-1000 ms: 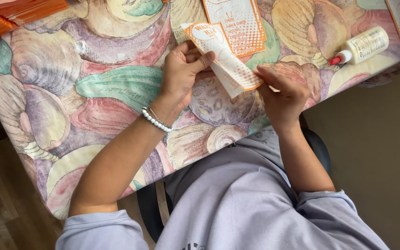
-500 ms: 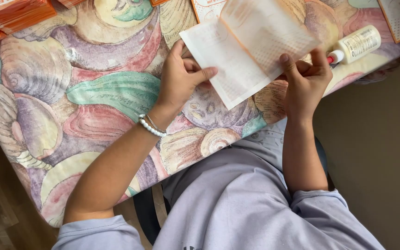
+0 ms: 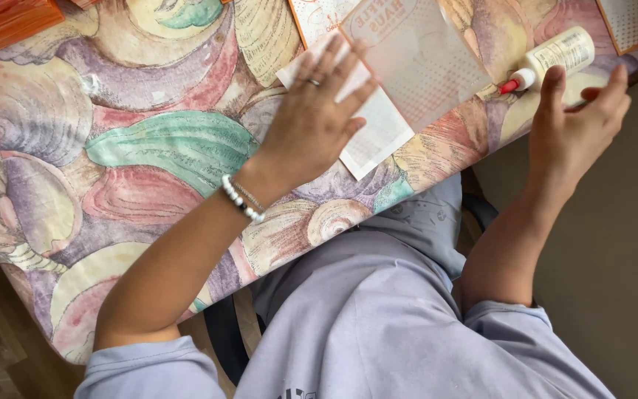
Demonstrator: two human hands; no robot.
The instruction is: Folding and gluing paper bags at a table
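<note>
My left hand (image 3: pixel 311 122) lies flat with its fingers spread on a white paper sheet (image 3: pixel 374 144) on the shell-patterned tablecloth (image 3: pixel 149 148). An orange-dotted flap of paper (image 3: pixel 419 63) rises from the sheet's far side. My right hand (image 3: pixel 574 125) hovers at the table's near right edge, fingers apart and holding nothing. It is just below a white glue bottle (image 3: pixel 559 53), which lies on its side with a red tip (image 3: pixel 509 85). A bead bracelet (image 3: pixel 241 201) sits on my left wrist.
An orange box (image 3: pixel 9 18) lies at the far left corner. A dotted orange card (image 3: pixel 636 22) is at the far right, and another printed card (image 3: pixel 319 13) sits behind the sheet. My lap and a chair are below the table edge.
Both hands held the paper up and unfolded it. Now it lies on the table, my left hand is pressed flat on it, and my right hand has let go and moved right, near the glue bottle.
</note>
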